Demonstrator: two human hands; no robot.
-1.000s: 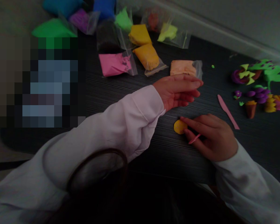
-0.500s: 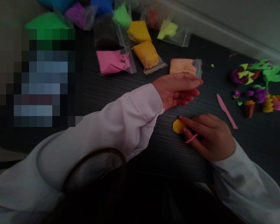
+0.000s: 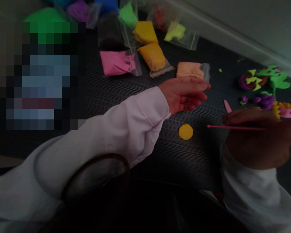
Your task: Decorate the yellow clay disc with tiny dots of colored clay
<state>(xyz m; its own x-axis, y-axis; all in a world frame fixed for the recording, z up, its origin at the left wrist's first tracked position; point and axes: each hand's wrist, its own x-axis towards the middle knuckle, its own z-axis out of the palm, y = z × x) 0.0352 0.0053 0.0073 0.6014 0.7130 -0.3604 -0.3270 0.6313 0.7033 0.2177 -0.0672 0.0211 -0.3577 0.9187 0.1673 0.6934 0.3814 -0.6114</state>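
Note:
A small flat yellow clay disc (image 3: 185, 132), speckled with tiny pinkish dots, lies on the dark table below my left hand (image 3: 185, 95). My left hand rests on its side with fingers loosely stretched, holding nothing, just in front of a bag of peach clay (image 3: 189, 69). My right hand (image 3: 259, 139) is raised right of the disc, somewhat blurred. Its fingers close round a thin pink ball-tipped modelling tool (image 3: 242, 127), the small round tip pointing left, apart from the disc. Behind that hand, a pink clay knife (image 3: 227, 106) lies partly hidden.
Several bags of coloured clay, such as a pink one (image 3: 115, 63) and a yellow one (image 3: 152, 56), lie across the back. Finished clay figures, including purple grapes (image 3: 266, 101) and a pink cup (image 3: 287, 111), stand at the right. A wall ledge (image 3: 223, 35) runs behind.
My right hand has let go of the yellow disc and moved right and up, with the pink tool now pointing left in it. My left hand has stayed put.

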